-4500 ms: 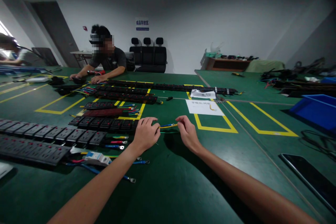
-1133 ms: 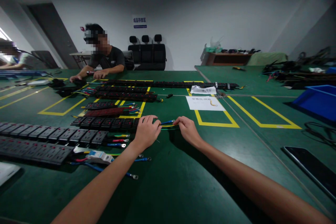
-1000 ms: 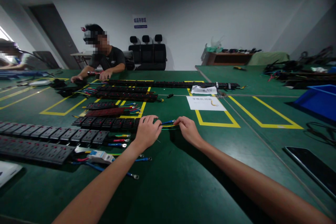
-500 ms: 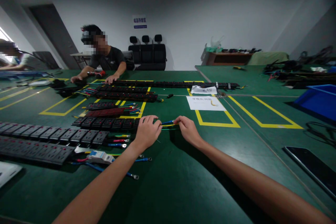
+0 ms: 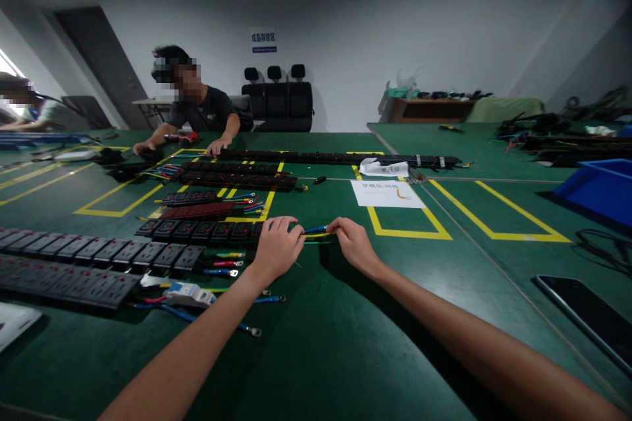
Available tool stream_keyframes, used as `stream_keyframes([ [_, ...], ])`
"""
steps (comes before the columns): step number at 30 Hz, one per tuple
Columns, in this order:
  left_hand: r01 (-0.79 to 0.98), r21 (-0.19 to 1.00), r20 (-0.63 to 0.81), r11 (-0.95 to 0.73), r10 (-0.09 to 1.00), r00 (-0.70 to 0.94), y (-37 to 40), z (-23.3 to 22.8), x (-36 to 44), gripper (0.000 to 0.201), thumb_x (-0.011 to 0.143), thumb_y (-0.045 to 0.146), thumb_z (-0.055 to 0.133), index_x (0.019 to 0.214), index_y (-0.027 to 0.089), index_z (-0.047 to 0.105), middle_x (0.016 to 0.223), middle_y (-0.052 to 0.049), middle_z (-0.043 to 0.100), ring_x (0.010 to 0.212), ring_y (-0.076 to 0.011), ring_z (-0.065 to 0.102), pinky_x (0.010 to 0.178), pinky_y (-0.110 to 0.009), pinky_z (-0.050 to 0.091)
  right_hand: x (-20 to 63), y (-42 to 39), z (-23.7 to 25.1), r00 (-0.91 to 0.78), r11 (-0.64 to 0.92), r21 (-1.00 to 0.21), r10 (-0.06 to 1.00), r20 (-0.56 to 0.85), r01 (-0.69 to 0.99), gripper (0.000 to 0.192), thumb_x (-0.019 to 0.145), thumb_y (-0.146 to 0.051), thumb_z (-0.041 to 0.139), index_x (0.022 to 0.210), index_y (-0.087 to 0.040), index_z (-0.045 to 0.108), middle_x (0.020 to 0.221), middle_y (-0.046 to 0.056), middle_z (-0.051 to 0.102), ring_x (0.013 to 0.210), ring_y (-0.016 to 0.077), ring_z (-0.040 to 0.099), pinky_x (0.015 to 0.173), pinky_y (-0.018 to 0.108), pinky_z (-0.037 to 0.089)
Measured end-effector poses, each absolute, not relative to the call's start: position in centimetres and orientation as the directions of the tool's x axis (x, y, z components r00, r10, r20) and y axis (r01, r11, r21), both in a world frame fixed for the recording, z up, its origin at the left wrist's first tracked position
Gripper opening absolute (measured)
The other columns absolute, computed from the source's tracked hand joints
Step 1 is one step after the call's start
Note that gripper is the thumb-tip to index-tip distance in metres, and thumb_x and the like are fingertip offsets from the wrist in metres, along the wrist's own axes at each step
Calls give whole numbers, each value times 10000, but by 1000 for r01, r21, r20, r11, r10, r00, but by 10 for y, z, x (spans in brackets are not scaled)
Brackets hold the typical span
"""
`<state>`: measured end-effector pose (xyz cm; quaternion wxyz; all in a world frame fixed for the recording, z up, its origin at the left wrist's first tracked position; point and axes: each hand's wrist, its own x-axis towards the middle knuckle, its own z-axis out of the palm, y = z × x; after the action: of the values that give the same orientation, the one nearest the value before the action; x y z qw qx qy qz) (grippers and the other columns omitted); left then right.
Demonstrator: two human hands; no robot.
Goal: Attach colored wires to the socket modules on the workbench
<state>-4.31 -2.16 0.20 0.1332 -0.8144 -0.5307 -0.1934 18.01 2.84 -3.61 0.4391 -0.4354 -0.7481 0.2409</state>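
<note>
My left hand [image 5: 280, 247] is closed over the right end of a black socket strip [image 5: 212, 231], where its insulated wires [image 5: 318, 235] come out. Blue, yellow and green wires run from it across to my right hand [image 5: 354, 245]. That hand pinches the wire ends between thumb and fingertips, and its grip partly hides the tips. Left of my forearm lie two larger socket strips [image 5: 108, 251] with ring terminals on their leads. A small white-and-blue breaker [image 5: 190, 294] sits among the cables.
A white paper sheet [image 5: 386, 194] lies beyond my right hand. A phone [image 5: 585, 316] and a blue bin [image 5: 597, 191] are at the right. Across the table a co-worker [image 5: 202, 108] handles a long black strip [image 5: 336, 158], near a red power drill [image 5: 182, 138]. Shorter strips [image 5: 197, 211] lie between us.
My hands hold the same position on the wires. Across the table, the co-worker's hand and the long black strip have shifted slightly to the right.
</note>
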Motion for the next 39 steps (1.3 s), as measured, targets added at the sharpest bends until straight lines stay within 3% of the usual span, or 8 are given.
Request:
stream_keyframes([
  [39, 919, -33, 459, -393, 811, 363, -20, 0, -43, 207, 1023, 308, 541, 1051, 219, 726, 1238, -102, 691, 1203, -294, 608, 1015, -497, 437, 180, 29, -37, -242, 509, -738, 861, 448, 443, 252, 892, -179, 410, 833, -230, 649, 860, 44, 700, 841, 214, 638, 807, 332, 449],
])
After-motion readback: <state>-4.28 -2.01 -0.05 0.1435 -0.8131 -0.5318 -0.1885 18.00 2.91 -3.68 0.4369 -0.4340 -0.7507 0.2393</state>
